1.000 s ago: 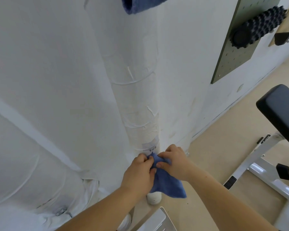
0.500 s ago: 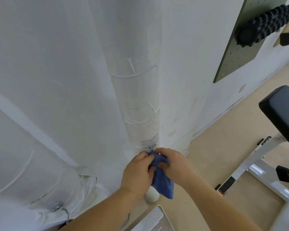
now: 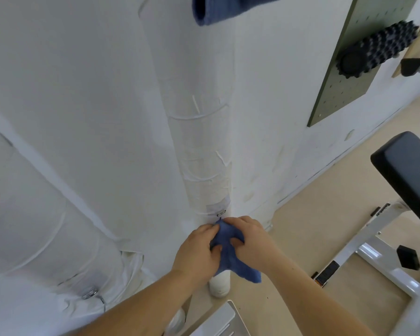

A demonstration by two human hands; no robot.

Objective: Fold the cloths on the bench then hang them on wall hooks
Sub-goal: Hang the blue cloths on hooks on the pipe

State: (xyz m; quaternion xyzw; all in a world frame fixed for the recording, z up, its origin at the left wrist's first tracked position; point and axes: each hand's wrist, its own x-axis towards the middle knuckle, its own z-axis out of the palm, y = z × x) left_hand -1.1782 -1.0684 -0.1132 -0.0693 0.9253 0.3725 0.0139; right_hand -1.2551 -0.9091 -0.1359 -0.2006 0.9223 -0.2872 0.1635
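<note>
Gripped low in the centre of the frame: a small blue terry cloth (image 3: 228, 253), bunched between both hands, its loose tail drooping toward lower right. Pinched on its left side by the curled fingers of the left hand (image 3: 199, 248); clamped along the upper edge by the thumb and bent fingers of the right hand (image 3: 250, 241). Held with its top corner just under a small metal hook (image 3: 221, 212) on the rounded white column (image 3: 199, 141); touching or not, could not tell. Hung already at the top edge of the frame: a second dark blue cloth (image 3: 218, 8). Seemed mid-hanging. Called for keeping the fold pinched, lifting the top corner a little, catching a firm thickness of fabric over the hook's tip, then easing one hand off first to test the hold. Risked slipping off if only a thin edge was caught.
</note>
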